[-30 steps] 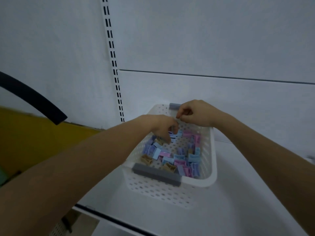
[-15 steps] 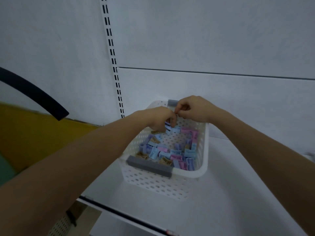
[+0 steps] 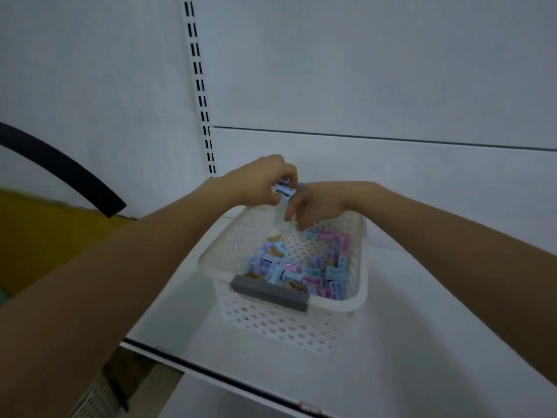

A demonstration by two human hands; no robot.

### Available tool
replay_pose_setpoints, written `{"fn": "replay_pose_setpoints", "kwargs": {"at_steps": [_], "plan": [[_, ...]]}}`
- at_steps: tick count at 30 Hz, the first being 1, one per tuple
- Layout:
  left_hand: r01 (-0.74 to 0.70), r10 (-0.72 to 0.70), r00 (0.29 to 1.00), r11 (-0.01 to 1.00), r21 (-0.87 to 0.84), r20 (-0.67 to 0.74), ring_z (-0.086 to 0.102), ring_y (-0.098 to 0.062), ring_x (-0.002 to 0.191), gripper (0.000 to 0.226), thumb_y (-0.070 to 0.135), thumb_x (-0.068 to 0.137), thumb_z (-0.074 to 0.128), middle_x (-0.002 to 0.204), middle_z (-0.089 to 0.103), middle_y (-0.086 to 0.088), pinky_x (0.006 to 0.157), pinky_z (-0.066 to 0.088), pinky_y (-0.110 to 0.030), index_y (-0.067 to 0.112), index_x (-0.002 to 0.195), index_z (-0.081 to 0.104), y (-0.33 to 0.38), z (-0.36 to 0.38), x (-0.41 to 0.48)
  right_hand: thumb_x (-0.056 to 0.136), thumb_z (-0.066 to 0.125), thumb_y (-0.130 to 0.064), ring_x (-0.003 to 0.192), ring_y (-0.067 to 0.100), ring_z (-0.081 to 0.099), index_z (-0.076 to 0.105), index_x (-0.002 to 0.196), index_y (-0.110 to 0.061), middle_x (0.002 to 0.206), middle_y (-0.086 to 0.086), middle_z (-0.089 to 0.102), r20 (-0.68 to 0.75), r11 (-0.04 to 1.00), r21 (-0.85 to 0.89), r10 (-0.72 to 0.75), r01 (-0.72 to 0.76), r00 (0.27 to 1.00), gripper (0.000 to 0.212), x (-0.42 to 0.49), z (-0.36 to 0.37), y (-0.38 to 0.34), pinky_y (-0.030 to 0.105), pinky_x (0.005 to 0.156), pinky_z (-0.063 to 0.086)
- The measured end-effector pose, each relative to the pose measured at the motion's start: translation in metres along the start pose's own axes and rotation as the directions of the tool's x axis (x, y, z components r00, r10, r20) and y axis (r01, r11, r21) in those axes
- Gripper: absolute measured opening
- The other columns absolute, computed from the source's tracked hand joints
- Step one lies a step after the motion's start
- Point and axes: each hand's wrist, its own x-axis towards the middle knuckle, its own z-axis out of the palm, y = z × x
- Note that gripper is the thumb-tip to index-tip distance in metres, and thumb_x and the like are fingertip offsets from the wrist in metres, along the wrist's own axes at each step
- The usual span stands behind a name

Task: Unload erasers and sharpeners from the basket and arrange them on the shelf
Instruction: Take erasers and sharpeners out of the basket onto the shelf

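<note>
A white perforated basket [image 3: 358, 300] with grey handles stands on the white shelf [image 3: 407, 351]. Inside lie several small sharpeners [image 3: 289, 270] in blue, pink, purple and tan. My left hand [image 3: 262, 179] is raised above the basket's far rim and pinches purple sharpeners [image 3: 283, 190] between thumb and fingers. My right hand [image 3: 316, 203] hangs over the far end of the basket with its fingers pointing down toward a blue sharpener [image 3: 312, 233]; I see nothing gripped in it.
A slotted white upright [image 3: 200, 95] runs up the back wall left of the basket. A curved black bar [image 3: 60, 167] and a yellow surface [image 3: 45, 236] lie at the left. The shelf's front edge [image 3: 211, 372] runs diagonally below the basket.
My left hand has lifted out of the basket with purple sharpeners. My right hand has dropped its fingers down into the basket's far end.
</note>
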Motion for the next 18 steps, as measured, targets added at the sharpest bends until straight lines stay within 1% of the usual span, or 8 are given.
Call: {"fn": "replay_pose_setpoints", "kwargs": {"at_steps": [3,6,8,10,11,13,16,18], "plan": [[0.023,-0.024,1.0,0.998,-0.06,-0.015,0.046,-0.013,0.089,0.029,0.006,0.08,0.064,0.099,0.044,0.0,0.077,0.037,-0.022,0.014,0.108,0.058,-0.007,0.003,-0.006,0.083,0.066,-0.029,0.112,0.016,0.046,0.049,0.127,-0.032,0.116,-0.005,0.047,0.187,1.0,-0.015,0.025,-0.022,0.982,0.047,0.006,0.008,-0.014,0.034,0.101,0.042],[0.034,-0.034,0.999,0.994,-0.102,-0.006,0.049,-0.014,0.09,0.03,0.004,0.08,0.064,0.1,0.046,0.001,0.078,0.04,-0.021,0.014,0.108,0.058,-0.011,0.004,-0.01,0.083,0.066,-0.028,0.121,0.018,0.042,0.044,0.132,-0.034,0.129,-0.004,0.044,0.242,0.999,-0.031,0.02,-0.013,0.97,0.054,0.013,0.017,-0.016,0.039,0.105,0.039],[0.032,-0.033,0.999,0.992,-0.122,-0.008,0.048,-0.013,0.09,0.03,0.003,0.08,0.064,0.101,0.047,0.001,0.077,0.04,-0.02,0.014,0.108,0.058,-0.012,0.003,-0.01,0.082,0.067,-0.027,0.122,0.019,0.044,0.044,0.132,-0.032,0.133,-0.002,0.046,0.24,0.999,-0.044,0.0,0.011,0.971,0.055,0.018,0.023,-0.015,0.039,0.105,0.039],[0.025,-0.027,1.0,0.992,-0.122,-0.014,0.047,-0.013,0.089,0.03,0.004,0.08,0.064,0.101,0.047,0.001,0.077,0.039,-0.02,0.014,0.107,0.058,-0.013,0.005,-0.01,0.081,0.067,-0.025,0.117,0.019,0.048,0.048,0.127,-0.028,0.128,0.0,0.05,0.2,0.998,-0.06,-0.013,0.025,0.98,0.05,0.02,0.027,-0.015,0.035,0.102,0.04],[0.021,-0.024,0.999,0.993,-0.117,-0.023,0.047,-0.012,0.089,0.029,0.005,0.081,0.064,0.101,0.047,0.0,0.077,0.038,-0.02,0.015,0.108,0.058,-0.013,0.008,-0.01,0.081,0.067,-0.024,0.112,0.019,0.049,0.05,0.122,-0.026,0.123,0.0,0.051,0.173,0.997,-0.07,-0.014,0.027,0.985,0.044,0.021,0.028,-0.014,0.032,0.098,0.042],[0.015,-0.025,0.997,0.99,-0.139,-0.072,0.046,-0.012,0.088,0.029,0.006,0.081,0.064,0.103,0.049,-0.002,0.077,0.035,-0.019,0.014,0.108,0.058,-0.013,0.016,-0.01,0.081,0.066,-0.023,0.102,0.016,0.048,0.052,0.114,-0.024,0.113,-0.001,0.049,0.128,0.995,-0.092,-0.011,0.023,0.992,0.036,0.022,0.031,-0.014,0.029,0.088,0.042],[0.034,-0.075,0.98,0.974,-0.223,-0.182,0.048,-0.012,0.088,0.027,0.006,0.081,0.063,0.104,0.05,-0.003,0.074,0.037,-0.016,0.013,0.107,0.058,-0.015,0.022,-0.013,0.081,0.065,-0.021,0.1,0.016,0.046,0.051,0.113,-0.022,0.111,-0.002,0.047,0.093,0.993,-0.116,0.008,0.003,0.996,0.035,0.022,0.033,-0.012,0.03,0.089,0.042],[0.064,-0.132,0.964,0.957,-0.282,-0.231,0.05,-0.013,0.087,0.026,0.006,0.08,0.064,0.103,0.051,-0.003,0.067,0.037,-0.007,0.013,0.105,0.059,-0.017,0.023,-0.015,0.08,0.065,-0.021,0.1,0.016,0.046,0.05,0.117,-0.02,0.11,-0.003,0.045,0.079,0.99,-0.136,0.037,-0.026,0.996,0.039,0.022,0.034,-0.011,0.03,0.088,0.043]]}}
